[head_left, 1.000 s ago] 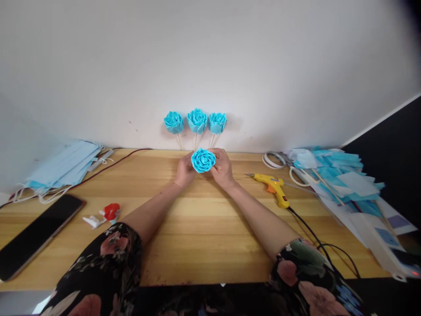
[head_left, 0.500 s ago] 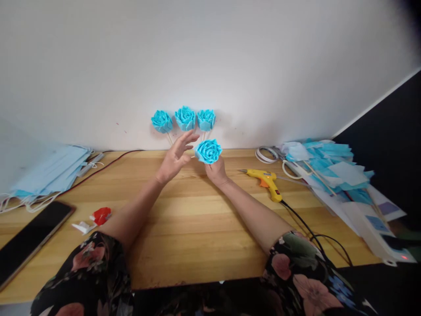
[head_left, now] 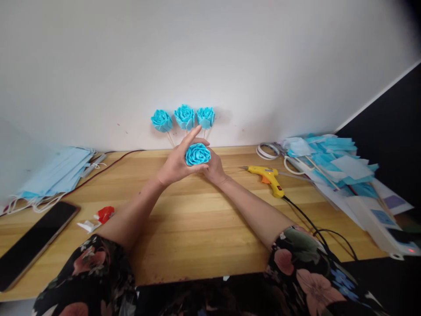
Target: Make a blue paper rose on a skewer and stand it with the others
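A blue handmade flower (head_left: 198,154) with ruffled petals faces me over the middle of the table. My left hand (head_left: 176,163) curves round its left side, thumb below the petals and fingers above, gripping the bloom. Behind and to the right, my right hand (head_left: 214,167) is closed below the bloom; the flower and left hand hide its fingertips and the stem. Three similar blue flowers stand on thin sticks against the wall: a left one (head_left: 162,120), a middle one (head_left: 184,117) and a right one (head_left: 205,117).
A yellow glue gun (head_left: 268,177) lies right of my hands, its black cord trailing. Further right are tape rolls (head_left: 268,151), cut blue and white sheets (head_left: 342,158) and a white power strip (head_left: 378,224). Leftward lie face masks (head_left: 57,171), a phone (head_left: 36,243) and a red scrap (head_left: 105,214).
The held flower has shifted left and slightly down. My left hand, earlier apart from it with spread fingers, now wraps round the bloom. The right hand has moved slightly left.
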`<state>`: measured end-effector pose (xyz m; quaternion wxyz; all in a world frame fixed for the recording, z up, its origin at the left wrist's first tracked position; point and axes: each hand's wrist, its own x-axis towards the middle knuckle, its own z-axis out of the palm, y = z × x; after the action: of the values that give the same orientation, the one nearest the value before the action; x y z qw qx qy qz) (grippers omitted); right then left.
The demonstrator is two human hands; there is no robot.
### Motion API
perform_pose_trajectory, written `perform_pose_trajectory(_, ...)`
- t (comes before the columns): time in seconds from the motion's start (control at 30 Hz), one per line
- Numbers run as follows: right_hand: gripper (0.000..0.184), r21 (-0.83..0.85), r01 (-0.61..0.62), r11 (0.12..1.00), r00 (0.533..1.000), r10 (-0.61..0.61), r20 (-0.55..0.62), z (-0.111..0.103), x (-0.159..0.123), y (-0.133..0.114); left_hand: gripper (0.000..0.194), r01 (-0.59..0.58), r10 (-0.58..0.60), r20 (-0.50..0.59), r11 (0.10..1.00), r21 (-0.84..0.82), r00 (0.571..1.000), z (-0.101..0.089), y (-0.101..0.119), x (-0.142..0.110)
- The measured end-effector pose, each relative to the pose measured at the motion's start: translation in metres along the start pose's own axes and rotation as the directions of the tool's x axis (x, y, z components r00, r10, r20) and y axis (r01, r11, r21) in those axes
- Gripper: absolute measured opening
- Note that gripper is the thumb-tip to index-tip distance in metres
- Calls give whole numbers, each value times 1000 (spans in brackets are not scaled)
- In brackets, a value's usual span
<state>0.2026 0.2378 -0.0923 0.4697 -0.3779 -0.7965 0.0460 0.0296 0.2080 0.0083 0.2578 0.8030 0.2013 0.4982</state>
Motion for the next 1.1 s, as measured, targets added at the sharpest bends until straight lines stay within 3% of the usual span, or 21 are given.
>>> perform_pose_trajectory(0.13, 54, 9, 28, 1000, 1000, -28, 4, 4, 2, 3, 83, -26, 28, -48, 998, 48, 998, 1, 4, 0)
perform_pose_trajectory(0.23, 40, -5, -9, 1000, 1000, 9, 26, 6, 1, 5, 84, -27, 29, -43, 999, 44, 999, 2, 9, 0)
perform_pose_trajectory(0.37, 26, -81, -66, 995, 996, 70, 45, 6, 0, 6, 89, -132, 134, -28, 988, 76, 991, 3, 8, 0)
perform_pose_trajectory(0.57, 46, -119, 56, 991, 997, -61, -38, 1, 2, 5, 116, -240, 247, -49, 965, 108, 968, 0, -14, 2)
perform_pose_trajectory(0.7, 51, -143, 71, 987, 996, -79, -52, 0, 3, 2, 125, -220, 228, -61, 969, 115, 972, 0, -23, 2)
perform_pose_trajectory(0.9, 47, -179, 60, 982, 998, -65, -18, 2, 1, 2, 131, -210, 213, -61, 976, 54, 975, 3, -25, 0)
perform_pose_trajectory(1.1, 61, -193, 115, 975, 991, -126, -50, 2, 2, 4, 120, -180, 183, -55, 981, 68, 982, 2, -23, -2)
